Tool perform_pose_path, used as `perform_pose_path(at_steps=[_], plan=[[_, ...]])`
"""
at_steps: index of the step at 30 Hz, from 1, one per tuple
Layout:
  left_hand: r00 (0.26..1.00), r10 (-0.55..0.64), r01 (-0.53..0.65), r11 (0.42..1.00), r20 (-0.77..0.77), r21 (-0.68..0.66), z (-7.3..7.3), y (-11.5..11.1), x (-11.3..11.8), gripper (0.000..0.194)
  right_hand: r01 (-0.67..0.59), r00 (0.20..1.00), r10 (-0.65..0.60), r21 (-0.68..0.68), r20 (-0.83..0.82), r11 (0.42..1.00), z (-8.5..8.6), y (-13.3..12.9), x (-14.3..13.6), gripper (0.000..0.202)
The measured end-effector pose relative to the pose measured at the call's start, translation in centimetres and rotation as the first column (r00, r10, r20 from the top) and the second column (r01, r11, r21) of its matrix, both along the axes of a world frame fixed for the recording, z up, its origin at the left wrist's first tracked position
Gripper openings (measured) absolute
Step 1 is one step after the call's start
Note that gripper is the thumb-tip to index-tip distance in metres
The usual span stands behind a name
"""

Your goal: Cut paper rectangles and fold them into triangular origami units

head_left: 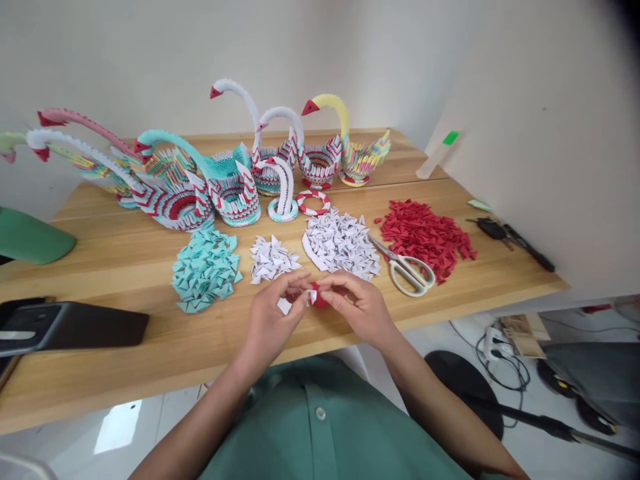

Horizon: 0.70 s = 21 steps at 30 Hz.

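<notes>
At the table's front edge, my left hand (275, 313) pinches a small white folded paper piece (313, 295). My right hand (364, 305) has its thumb and forefinger closed on a red paper piece (319, 302), which touches the white one. Fingers cover much of both pieces, so how they join cannot be seen. Just beyond my hands lie a small pile of white folded paper triangles (273, 259) and a larger white pile (345, 243). Beige-handled scissors (411, 275) rest to the right of my right hand.
Turquoise triangles (206, 270) are heaped at left, red triangles (425, 237) at right. Several paper swans, including a yellow-necked swan (357, 160), line the back. A red-and-white paper ring (313, 195) lies before them. A black device (85, 325) and green bottle (33, 235) occupy the left side.
</notes>
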State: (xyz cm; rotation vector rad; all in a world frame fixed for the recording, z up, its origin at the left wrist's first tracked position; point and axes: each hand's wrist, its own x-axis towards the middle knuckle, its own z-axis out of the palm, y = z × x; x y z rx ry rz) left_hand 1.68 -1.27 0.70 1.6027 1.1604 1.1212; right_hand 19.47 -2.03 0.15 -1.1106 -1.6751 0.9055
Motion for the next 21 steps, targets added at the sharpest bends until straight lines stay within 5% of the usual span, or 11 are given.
perform_pose_path(at_steps=[4,8,16,21], plan=[[1.0,-0.016,0.016,1.0,-0.02,-0.002,0.0,0.0,0.0,0.026,-0.106,0.989,0.073,0.26,0.132,0.96,0.1,0.5,0.1,0.012],[0.998,-0.032,0.033,0.999,-0.054,0.007,-0.2,0.0,0.1,0.025,-0.16,0.966,0.075,0.343,0.247,0.926,0.2,0.9,0.3,0.011],[1.0,-0.02,0.02,1.0,-0.016,0.006,-0.7,-0.1,0.3,0.024,0.014,0.97,-0.061,0.198,0.236,0.98,0.1,0.1,-0.3,0.007],[0.991,0.054,-0.035,0.988,-0.121,0.152,-0.6,-0.6,0.6,0.022,0.141,0.983,-0.14,0.007,0.117,0.99,-0.2,-0.2,-0.8,0.005]])
